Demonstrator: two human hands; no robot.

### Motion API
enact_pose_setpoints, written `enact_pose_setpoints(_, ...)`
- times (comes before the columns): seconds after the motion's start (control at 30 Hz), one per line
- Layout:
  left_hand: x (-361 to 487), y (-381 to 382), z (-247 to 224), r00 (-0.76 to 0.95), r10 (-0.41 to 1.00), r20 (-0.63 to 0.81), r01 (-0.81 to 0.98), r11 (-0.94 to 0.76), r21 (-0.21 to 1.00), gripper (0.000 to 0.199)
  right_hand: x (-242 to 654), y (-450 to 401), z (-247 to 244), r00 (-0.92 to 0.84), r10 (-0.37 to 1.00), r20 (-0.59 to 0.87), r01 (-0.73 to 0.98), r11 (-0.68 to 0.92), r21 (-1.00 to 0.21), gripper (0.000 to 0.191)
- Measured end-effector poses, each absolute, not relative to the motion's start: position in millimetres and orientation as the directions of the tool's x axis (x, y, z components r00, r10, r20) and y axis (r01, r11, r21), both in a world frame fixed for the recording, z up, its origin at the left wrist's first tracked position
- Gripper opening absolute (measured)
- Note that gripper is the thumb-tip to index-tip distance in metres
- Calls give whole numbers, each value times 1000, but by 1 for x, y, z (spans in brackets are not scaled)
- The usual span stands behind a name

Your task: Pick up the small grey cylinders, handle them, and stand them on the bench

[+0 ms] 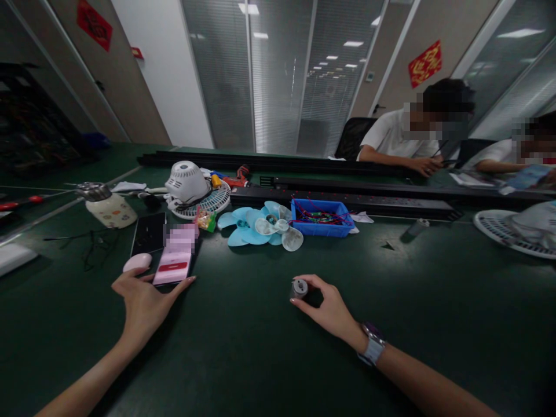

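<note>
My right hand (328, 307) grips a small cylindrical metal motor (299, 288) between thumb and fingers, at the table's middle. The motor stands upright with its round end facing up. On the left, my left hand (145, 298) is spread at the lower edge of a phone (176, 255) with a lit pink screen. Its thumb reaches past the phone's lower right corner, while the other fingers lie by a pink rounded case (138, 262). Whether those fingers touch the case or the phone, I cannot tell.
Beyond lie light-blue fan blades (254, 225), a blue bin (324, 219) of wires, a white fan part (187, 180) and a patterned bottle (110, 207). A second metal cylinder (420, 227) stands to the right. Long black rails (347, 200) cross the dark green table. Two people sit opposite.
</note>
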State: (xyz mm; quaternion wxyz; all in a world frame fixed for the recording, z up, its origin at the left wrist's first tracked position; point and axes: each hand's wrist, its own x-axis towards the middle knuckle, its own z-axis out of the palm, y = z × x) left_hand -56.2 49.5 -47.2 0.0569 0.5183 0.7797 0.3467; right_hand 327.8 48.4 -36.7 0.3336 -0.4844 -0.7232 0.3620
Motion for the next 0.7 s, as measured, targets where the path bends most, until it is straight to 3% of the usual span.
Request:
enact_pose_setpoints(0.13, -53, 46, -46, -400, 846, 353, 850, 199, 488, 89, 328, 48, -36, -311, 942, 128, 466, 268, -843, 39)
enact_pose_setpoints(0.27, -53, 43, -49, -377, 823, 425, 871, 159, 465, 98, 328, 48, -37, -312, 943, 113, 470, 257, -845, 40)
enact_pose_setpoints(0.4, -49, 40, -47, -310, 694, 649, 923, 56, 381, 97, 328, 49, -38, -315, 942, 118, 454, 258, -853, 40)
enact_pose_setpoints(0.5, -27, 33, -43, -201, 542, 816, 945, -112, 307, 82, 327, 49, -37, -312, 940, 141, 441, 275, -854, 39)
enact_pose_setpoints(0.57, 1, 25, -43, -58, 473, 879, 910, -337, 242, 77, 327, 49, -37, -316, 937, 151, 437, 285, -853, 39)
enact_pose_setpoints(0.6, 18, 21, -44, 13, 484, 875, 857, -457, 240, 74, 327, 49, -37, -315, 936, 155, 437, 289, -852, 39)
enact_pose_setpoints(0.7, 70, 13, -48, 290, 651, 702, 610, -691, 388, 56, 326, 49, -39, -299, 937, 178, 437, 300, -848, 38)
